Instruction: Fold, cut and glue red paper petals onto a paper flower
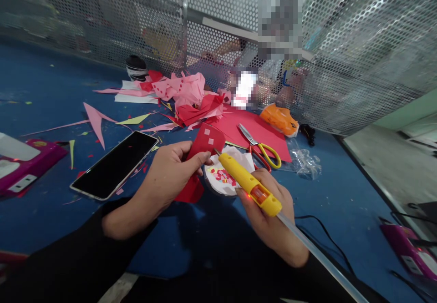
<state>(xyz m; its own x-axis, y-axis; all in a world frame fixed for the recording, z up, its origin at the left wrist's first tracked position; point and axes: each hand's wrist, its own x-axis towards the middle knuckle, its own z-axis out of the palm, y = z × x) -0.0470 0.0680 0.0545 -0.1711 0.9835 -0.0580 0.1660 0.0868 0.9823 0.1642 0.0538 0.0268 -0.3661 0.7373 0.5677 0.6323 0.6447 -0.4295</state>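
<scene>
A strip of red paper (194,190) is pinched in my left hand (170,171); two small pink squares (209,137) sit near its upper end. My right hand (269,216) is wrapped round a yellow hot glue gun (251,182), whose metal tip points at the red paper beside my left thumb. I cannot tell whether the tip touches the paper. A clear glue stick (317,244) runs out of the gun's back end. Just beyond the gun is a white-lined bowl (220,189) holding many tiny red, pink and yellow paper bits (221,175).
Scissors (261,148) with red and yellow handles lie on red sheets (235,125). Pink and red scraps (184,93) pile against a perforated metal screen (218,7). A phone (116,164) lies left; purple power strips (34,166) flank both sides. An orange bag (280,118) lies behind.
</scene>
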